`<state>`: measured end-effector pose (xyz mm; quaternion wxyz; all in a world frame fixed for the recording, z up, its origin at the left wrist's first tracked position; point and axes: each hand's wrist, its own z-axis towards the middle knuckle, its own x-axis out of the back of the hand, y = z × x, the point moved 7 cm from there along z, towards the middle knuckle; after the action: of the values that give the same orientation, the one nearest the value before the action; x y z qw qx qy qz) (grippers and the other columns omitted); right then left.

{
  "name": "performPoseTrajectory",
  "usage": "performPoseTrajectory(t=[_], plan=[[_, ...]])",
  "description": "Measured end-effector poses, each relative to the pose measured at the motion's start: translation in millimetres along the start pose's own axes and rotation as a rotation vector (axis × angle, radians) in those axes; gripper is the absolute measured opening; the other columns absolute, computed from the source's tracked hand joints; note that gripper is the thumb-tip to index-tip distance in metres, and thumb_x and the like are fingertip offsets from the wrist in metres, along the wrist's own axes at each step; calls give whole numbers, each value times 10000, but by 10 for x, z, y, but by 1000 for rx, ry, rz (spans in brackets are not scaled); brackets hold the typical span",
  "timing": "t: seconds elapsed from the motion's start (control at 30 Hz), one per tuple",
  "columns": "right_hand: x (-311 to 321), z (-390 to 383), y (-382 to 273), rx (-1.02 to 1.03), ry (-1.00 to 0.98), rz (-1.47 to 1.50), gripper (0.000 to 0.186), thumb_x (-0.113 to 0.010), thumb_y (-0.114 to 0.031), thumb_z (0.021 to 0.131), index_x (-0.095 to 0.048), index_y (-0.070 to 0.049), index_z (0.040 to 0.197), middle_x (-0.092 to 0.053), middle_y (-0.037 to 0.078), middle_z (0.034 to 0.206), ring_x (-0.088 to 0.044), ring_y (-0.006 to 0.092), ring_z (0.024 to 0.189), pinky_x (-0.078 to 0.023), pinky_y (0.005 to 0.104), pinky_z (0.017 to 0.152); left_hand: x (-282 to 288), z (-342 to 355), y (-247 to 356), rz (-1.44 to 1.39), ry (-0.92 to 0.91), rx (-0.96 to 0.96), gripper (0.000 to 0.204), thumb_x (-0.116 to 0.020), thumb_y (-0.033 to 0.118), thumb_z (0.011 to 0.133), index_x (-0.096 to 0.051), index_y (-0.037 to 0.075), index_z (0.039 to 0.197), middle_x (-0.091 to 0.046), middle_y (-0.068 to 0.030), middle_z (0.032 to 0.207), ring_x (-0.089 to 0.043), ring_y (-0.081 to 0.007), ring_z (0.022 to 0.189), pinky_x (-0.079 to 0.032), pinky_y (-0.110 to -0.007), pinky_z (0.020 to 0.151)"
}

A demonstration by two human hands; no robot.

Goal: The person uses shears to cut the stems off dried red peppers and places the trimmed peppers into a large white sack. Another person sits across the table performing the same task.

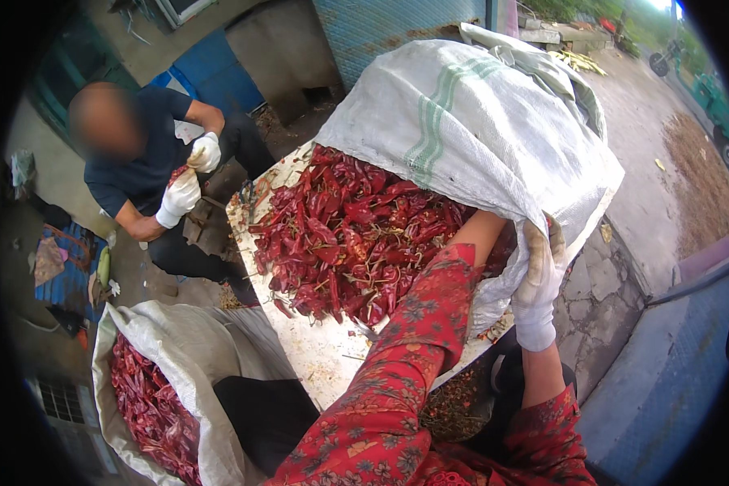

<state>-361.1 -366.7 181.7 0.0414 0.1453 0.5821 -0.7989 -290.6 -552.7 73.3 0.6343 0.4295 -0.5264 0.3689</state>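
A big white woven sack (494, 121) with green stripes lies on its side on a pale board (324, 364). Dried red chili peppers (348, 235) spill from its mouth in a broad heap. My left forearm in a red flowered sleeve reaches over the heap into the sack's mouth; the hand itself is hidden inside. My right hand (539, 279), in a soiled white glove, is closed on the rim of the sack at its near right side.
At the left, a person (150, 162) in a dark shirt sits with white-gloved hands around some peppers. A second white sack (166, 348), open and full of red peppers, stands at the lower left. To the right lie stone paving (603, 283) and a blue wall (664, 373).
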Motion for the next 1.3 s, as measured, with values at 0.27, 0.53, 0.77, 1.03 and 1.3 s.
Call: performPoseTrajectory(t=[0.27, 0.53, 0.77, 1.03, 1.3], plan=[[86, 10, -18, 29, -6, -23, 373, -629, -139, 1033, -545, 60, 1338, -640, 93, 1207, -588, 130, 1119, -461, 268, 1003, -331, 19, -173, -30, 18, 204, 579, -540, 387, 991, -466, 203, 1535, -454, -123, 1594, -409, -357, 1478, -295, -489, 1228], [212, 54, 75, -41, 44, 32, 351, -630, -108, 1035, -547, 73, 1324, -636, 115, 1216, -609, 143, 1108, -491, 276, 1004, -127, -801, -254, -66, -329, 286, 561, -595, 295, 956, -479, 363, 1501, -508, -115, 1542, -495, -361, 1417, -446, -460, 1134], [66, -1, -122, -189, 19, -28, 384, -686, -142, 999, -582, 81, 1294, -687, 120, 1133, -640, 151, 1029, -521, 265, 930, 442, -1536, -576, 126, -152, 180, 594, -711, 157, 810, -619, 271, 1386, -473, -161, 1513, -605, -390, 1248, -537, -485, 989], [108, -62, -207, -280, -20, -56, 439, -709, -145, 959, -570, 53, 1325, -654, 118, 1161, -620, 154, 1044, -516, 281, 930, 828, -1712, -637, 156, -288, 297, 748, -824, 239, 762, -549, 285, 1456, -643, -123, 1373, -640, -338, 1249, -556, -467, 995], [155, -110, -81, -254, -7, -2, 424, -706, -107, 960, -568, 63, 1324, -649, 128, 1164, -622, 165, 1048, -508, 293, 949, -79, -853, 532, 47, -239, 328, 538, -746, 363, 844, -645, 216, 1352, -652, -106, 1353, -639, -327, 1230, -517, -449, 1025]])
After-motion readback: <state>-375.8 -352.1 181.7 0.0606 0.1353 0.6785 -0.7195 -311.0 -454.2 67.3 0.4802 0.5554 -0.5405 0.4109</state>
